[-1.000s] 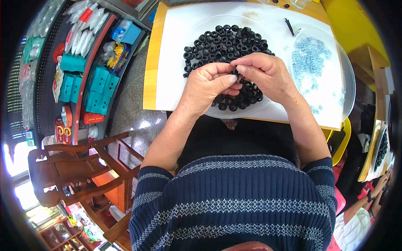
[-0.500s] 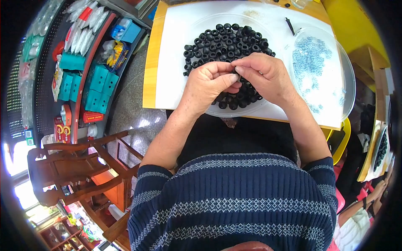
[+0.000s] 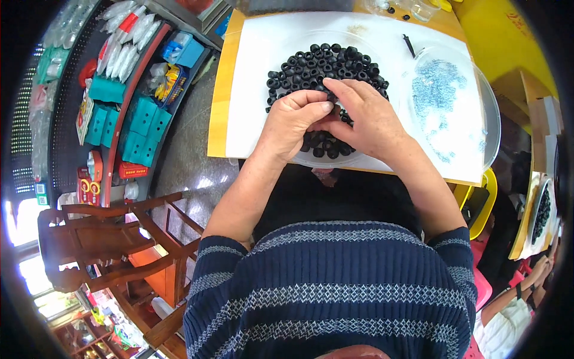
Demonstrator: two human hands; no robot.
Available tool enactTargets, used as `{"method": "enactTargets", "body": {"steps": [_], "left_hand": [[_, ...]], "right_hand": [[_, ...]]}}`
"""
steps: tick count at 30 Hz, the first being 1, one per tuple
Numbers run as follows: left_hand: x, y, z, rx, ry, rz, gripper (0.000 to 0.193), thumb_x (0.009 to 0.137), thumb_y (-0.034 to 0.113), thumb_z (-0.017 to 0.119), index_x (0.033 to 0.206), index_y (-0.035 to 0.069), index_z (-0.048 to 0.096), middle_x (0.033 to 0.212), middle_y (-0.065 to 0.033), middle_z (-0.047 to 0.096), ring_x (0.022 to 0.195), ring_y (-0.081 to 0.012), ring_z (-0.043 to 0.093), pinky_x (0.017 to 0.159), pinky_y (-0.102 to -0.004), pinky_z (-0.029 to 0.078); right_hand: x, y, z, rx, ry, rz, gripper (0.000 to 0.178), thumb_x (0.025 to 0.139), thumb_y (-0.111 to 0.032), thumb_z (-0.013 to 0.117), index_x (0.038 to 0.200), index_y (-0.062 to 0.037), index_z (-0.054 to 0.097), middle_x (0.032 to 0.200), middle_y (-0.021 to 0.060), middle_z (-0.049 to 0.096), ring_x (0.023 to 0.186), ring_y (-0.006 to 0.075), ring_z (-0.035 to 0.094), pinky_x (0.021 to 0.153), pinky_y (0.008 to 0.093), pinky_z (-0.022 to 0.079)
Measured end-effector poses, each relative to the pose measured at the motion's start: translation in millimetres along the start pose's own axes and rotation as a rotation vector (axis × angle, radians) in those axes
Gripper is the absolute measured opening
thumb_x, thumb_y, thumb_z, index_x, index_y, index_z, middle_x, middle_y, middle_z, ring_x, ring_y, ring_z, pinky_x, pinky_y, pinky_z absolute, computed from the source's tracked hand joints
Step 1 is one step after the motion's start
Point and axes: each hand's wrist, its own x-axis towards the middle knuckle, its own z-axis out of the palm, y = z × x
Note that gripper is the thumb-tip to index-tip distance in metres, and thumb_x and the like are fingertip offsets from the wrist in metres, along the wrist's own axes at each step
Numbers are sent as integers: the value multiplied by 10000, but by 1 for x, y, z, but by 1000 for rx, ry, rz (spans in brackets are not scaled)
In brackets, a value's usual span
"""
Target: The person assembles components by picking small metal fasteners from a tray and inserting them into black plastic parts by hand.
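Note:
Over a round clear tray [image 3: 378,133] heaped with hollow, rounded black plastic pieces [image 3: 320,63], my two hands meet. My left hand [image 3: 293,122] is closed, thumb and forefinger pinching a small black piece [image 3: 330,96] of the same look. Closed round the other side of that piece is my right hand [image 3: 368,119], its forefinger on top and its thumb beneath. The fingers hide much of the piece. A second round clear tray [image 3: 497,134] to the right holds many tiny clear-bluish rings [image 3: 439,90]. Beyond it lies a slim black pointed tool [image 3: 409,45].
White paper covers the wooden table [image 3: 218,113]. A clear cup [image 3: 424,11] stands at the far edge. Shelves with teal boxes [image 3: 142,128] and a wooden chair [image 3: 89,245] are on the left. A yellow bin [image 3: 485,203] sits below the table's right corner; another person's arms [image 3: 520,293] show at lower right.
My right hand has turned and opened wider, its forefinger now over the black piece and its thumb lower. My left hand keeps its pinch. The view has shifted slightly.

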Motion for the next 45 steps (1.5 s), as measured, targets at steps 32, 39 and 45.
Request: {"method": "enactTargets", "body": {"steps": [32, 39, 45], "left_hand": [[-1, 17, 4, 269, 26, 104, 175, 788, 168, 561, 792, -3, 598, 705, -46, 593, 620, -98, 554, 583, -227, 463], [70, 193, 38, 275, -68, 388, 364, 786, 344, 575, 847, -13, 536, 697, -91, 552, 557, -137, 526, 506, -241, 461], [48, 126, 10, 985, 2, 545, 225, 781, 268, 535, 760, 56, 605, 660, -32, 589, 570, -103, 551, 496, -264, 447]], "right_hand": [[-2, 0, -7, -76, 59, 2, 392, 676, -301, 628, 948, -33, 539, 801, 128, 585, 704, 278, 570, 606, 350, 456], [-6, 3, -14, 451, 256, 381, 288, 807, -179, 544, 1038, -12, 503, 774, 70, 583, 701, 135, 566, 643, 250, 453], [-8, 14, -9, 681, 349, 451, 239, 838, -146, 501, 1034, -10, 513, 806, 45, 586, 706, 89, 550, 638, 219, 447]]}}
